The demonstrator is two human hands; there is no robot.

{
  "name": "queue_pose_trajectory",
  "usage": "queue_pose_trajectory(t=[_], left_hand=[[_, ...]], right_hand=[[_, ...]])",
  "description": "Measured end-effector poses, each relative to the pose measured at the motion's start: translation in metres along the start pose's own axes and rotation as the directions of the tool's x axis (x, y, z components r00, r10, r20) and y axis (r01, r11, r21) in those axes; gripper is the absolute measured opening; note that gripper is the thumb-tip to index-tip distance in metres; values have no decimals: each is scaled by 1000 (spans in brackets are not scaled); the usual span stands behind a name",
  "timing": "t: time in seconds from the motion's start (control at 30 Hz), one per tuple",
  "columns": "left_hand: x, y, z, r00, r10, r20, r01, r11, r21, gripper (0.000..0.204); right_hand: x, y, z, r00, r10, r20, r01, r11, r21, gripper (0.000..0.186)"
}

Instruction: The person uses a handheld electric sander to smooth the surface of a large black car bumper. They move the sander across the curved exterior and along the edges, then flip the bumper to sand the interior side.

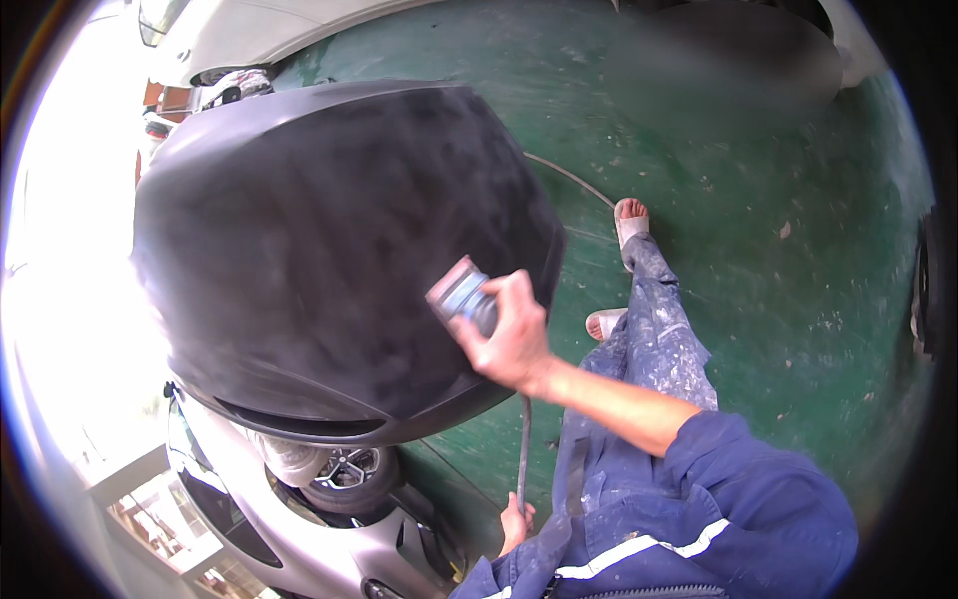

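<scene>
My right hand is wrapped round a small rectangular sander with a blue and dark body and a pinkish edge, slightly blurred. It is over the near part of a dark, dusty car hood, and the hood's surface shows hazy streaks. Whether the sander's face presses flat on the hood cannot be made out. From below my right wrist a grey hose hangs down to my left hand, whose fingers are closed round it close to my body.
A silver car stands at the lower left, with a wheel beside it. Another pale car is at the top. Across the green floor a thin hose runs toward my sandalled foot.
</scene>
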State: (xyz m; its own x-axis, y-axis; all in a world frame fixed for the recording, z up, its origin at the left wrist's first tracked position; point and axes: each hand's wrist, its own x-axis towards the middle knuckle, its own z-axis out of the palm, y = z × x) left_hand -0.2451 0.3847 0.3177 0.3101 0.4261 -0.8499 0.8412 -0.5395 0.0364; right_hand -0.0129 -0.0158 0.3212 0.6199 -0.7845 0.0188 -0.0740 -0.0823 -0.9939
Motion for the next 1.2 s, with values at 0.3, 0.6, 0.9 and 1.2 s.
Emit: queue_pose_trajectory(t=[0.3, 0.6, 0.9, 1.2], left_hand=[[9, -9, -5, 998, -48, 28, 48, 999, 25, 79], [13, -24, -17, 994, -73, 84, 70, 997, 42, 79], [3, -21, -9, 999, 26, 28, -32, 974, 224, 81], [15, -20, -1, 996, -37, 86, 24, 989, 148, 76]], right_hand=[[-24, -11, 6, 1000, -14, -24, 14, 1000, 4, 50], [-26, 63, -7, 970, 221, -102, -229, 971, -73, 50], [-56, -57, 8, 949, -215, 233, 208, 977, 54, 56], [-74, 56, -19, 958, -173, 230, 192, 979, -63, 53]])
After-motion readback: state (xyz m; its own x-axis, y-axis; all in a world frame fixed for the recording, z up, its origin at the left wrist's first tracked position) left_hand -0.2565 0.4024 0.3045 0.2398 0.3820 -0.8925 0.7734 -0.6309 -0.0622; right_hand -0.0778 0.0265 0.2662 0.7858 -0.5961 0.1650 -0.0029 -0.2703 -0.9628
